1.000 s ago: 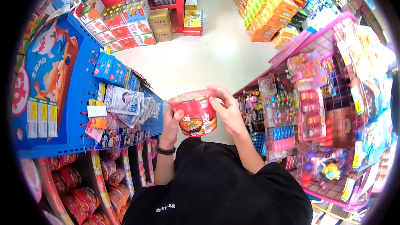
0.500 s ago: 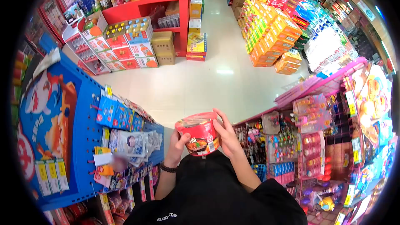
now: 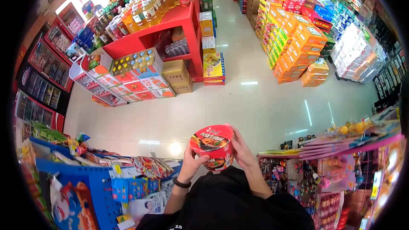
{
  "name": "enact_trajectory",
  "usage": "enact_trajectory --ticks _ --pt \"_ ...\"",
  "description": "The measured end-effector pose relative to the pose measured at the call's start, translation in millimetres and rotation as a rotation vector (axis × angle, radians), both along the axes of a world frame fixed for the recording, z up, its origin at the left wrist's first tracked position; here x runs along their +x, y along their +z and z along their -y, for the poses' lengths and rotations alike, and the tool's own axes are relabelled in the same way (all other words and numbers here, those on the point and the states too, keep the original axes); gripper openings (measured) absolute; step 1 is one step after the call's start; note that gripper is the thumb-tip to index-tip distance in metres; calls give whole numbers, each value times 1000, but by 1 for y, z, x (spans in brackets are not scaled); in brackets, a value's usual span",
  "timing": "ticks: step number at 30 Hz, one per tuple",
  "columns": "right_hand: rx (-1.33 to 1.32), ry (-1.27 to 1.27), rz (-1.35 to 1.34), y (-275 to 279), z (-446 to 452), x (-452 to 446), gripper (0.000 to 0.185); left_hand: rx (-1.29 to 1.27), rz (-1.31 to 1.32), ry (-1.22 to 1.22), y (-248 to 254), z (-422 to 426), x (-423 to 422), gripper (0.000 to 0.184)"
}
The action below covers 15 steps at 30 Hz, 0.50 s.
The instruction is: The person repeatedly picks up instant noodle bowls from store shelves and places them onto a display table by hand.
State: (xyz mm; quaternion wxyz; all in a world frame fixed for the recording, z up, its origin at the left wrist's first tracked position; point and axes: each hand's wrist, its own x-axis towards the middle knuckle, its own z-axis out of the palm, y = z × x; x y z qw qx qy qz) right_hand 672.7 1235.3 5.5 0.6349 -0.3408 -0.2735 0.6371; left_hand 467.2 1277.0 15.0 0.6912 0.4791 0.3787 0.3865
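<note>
Much of the shop's pale floor (image 3: 170,117) gleams with reflected light as a shopper in a black top (image 3: 243,196) stands at its near edge, between two racks. Across the floor, a red display stand (image 3: 196,47) carries rows of bottles (image 3: 147,10) filled with yellow liquid along its top, with boxed drinks (image 3: 140,74) set on the floor by its front edge. Facing its right side across the aisle rise stacked orange cartons (image 3: 298,47). Nearer, a blue rack (image 3: 102,191) hung with snack packets (image 3: 128,189) stands to the left, and a pink-edged rack (image 3: 353,151) of small packaged goods to the right. A red lidded bowl (image 3: 215,147) is held up over the floor, between the blue rack's right edge and the pink-edged rack's left edge, its printed lid on and facing upward. The right hand (image 3: 243,151) presses its fingers along the bowl's right side up to the rim; the left hand (image 3: 191,164) grips the opposite side, thumb across the front, its other fingers mostly hidden. A dark beaded bracelet (image 3: 182,183) circles the left wrist.
</note>
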Motion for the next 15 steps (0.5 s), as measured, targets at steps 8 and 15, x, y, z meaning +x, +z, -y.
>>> enact_trajectory --ticks 8,15 --pt "84 34 32 15 -128 60 55 151 22 -12 24 -115 51 89" --pt "72 97 262 18 -235 63 50 74 60 116 9 -205 53 105"
